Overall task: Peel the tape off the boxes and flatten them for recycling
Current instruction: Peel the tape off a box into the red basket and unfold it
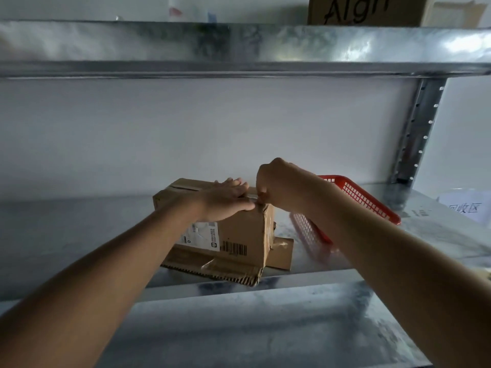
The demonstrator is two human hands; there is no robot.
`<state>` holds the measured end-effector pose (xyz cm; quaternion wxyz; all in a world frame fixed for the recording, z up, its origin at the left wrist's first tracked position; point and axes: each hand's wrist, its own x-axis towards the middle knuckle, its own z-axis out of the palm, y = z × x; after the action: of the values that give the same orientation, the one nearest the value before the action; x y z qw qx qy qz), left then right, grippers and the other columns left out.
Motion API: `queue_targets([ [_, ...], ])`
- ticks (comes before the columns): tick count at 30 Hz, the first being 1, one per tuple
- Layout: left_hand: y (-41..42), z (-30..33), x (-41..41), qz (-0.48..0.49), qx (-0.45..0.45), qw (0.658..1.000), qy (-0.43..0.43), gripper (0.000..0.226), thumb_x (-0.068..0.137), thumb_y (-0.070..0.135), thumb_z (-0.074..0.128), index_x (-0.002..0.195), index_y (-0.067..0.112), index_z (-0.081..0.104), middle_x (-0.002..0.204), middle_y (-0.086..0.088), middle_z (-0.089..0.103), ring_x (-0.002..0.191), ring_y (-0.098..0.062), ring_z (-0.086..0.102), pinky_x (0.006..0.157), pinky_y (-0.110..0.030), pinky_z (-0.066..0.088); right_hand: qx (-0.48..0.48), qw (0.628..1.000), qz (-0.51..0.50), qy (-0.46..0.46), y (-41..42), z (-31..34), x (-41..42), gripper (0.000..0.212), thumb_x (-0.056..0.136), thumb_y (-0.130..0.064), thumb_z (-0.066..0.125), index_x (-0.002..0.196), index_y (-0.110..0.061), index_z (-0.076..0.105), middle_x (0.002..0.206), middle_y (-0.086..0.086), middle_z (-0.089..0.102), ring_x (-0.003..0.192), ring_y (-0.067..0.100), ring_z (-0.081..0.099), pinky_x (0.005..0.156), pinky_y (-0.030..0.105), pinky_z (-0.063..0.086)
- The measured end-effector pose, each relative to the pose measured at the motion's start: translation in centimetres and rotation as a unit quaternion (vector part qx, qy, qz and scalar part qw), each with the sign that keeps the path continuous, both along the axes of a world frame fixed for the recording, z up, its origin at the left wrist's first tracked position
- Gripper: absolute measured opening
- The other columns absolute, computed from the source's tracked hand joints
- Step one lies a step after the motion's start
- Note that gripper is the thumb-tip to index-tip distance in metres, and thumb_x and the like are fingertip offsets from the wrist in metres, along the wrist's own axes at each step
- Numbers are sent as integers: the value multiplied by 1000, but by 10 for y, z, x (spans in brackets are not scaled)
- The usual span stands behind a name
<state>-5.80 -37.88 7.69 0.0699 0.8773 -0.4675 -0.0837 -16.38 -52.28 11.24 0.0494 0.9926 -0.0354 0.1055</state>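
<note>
Left hand (225,199) flat on box (239,232) (right hand (273,185) pinches tape (256,200)).

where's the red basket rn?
Head view, right of centre: the red basket sits on the metal shelf, right of the cardboard box, partly behind the right forearm.

Galvanised steel shelf (79,235) under upper shelf (239,46); perforated upright (417,134) at right rear corner. Plain white wall (186,128) behind. Dim light.
</note>
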Motion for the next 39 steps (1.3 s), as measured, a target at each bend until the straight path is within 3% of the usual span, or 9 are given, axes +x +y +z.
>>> queue_targets([
  [3, 0, -4, 3, -15, -16, 1000, -12, 55, 110, 49, 29, 156, 19, 38, 173, 1, 9, 159, -20, -9, 127, -51, -8, -64, 998, 9, 5, 8, 4, 4, 7, 97, -11, 62, 92, -11, 67, 77, 1, 53, 64, 17, 57, 54, 27, 44],
  [7, 2, -7, 3, -37, -24, 999, -6, 53, 108, 54, 30, 150, 27, 48, 173, 2, 10, 159, -20, -10, 126, -52, -12, -107, 993, 46, 6, 11, -3, 4, 44, 96, -9, 62, 64, -23, 35, 69, -1, 43, 54, 9, 42, 45, 24, 27],
  [10, 2, -7, 3, -42, -24, 999, -13, 51, 109, 51, 27, 149, 26, 45, 168, 1, 23, 159, -20, 5, 126, -53, -9, -116, 992, 50, 5, 5, -1, 0, 21, 97, -18, 61, 77, -14, 60, 70, -2, 49, 58, 11, 50, 48, 23, 38],
  [13, 2, -9, 6, -36, -10, 999, -22, 60, 109, 53, 22, 164, 28, 23, 173, 3, 9, 158, -11, -2, 126, -46, -11, -133, 988, 73, 14, 0, 5, -4, 15, 98, -22, 61, 98, -10, 70, 85, 3, 65, 73, 17, 64, 61, 27, 52],
  [17, 3, -13, 8, -15, -17, 1000, -9, 67, 108, 58, 21, 165, 27, 6, 173, 7, -3, 156, -4, -10, 119, -28, -9, -128, 989, 78, 21, -7, 9, -2, 15, 97, -22, 61, 101, -11, 70, 94, 4, 69, 79, 16, 61, 55, 16, 39],
  [28, 3, -8, 6, 11, -25, 999, 17, 68, 107, 62, 26, 165, 32, 11, 172, 16, 1, 157, -6, -4, 123, -35, -1, 174, 979, 52, -95, -42, -18, -7, 10, 97, -22, 71, 100, -21, 81, 85, -12, 75, 81, 6, 71, 84, 31, 59],
  [32, -2, -8, 10, 12, -79, 994, 70, 41, 106, 53, 40, 136, 26, 50, 150, 1, 43, 136, -25, 42, 110, -49, 34, 263, 953, 29, -146, -50, -38, -16, 11, 88, -24, 81, 98, -26, 82, 95, -13, 77, 85, 4, 72, 83, 24, 59],
  [36, -7, -13, 13, 28, -137, 987, 77, 48, 104, 56, 45, 147, 35, 49, 154, 10, 39, 135, -16, 43, 106, -41, 37, 281, 944, 23, -173, -45, -56, -21, 14, 85, -25, 83, 99, -23, 83, 93, -10, 78, 85, 7, 72, 81, 30, 59],
  [39, -10, -12, 13, 13, -160, 985, 64, 45, 105, 50, 48, 149, 41, 51, 150, 7, 45, 138, -18, 44, 114, -41, 37, 302, 931, 11, -203, -41, -63, -20, 15, 83, -23, 84, 98, -22, 84, 87, -12, 76, 78, 0, 69, 72, 18, 54],
])
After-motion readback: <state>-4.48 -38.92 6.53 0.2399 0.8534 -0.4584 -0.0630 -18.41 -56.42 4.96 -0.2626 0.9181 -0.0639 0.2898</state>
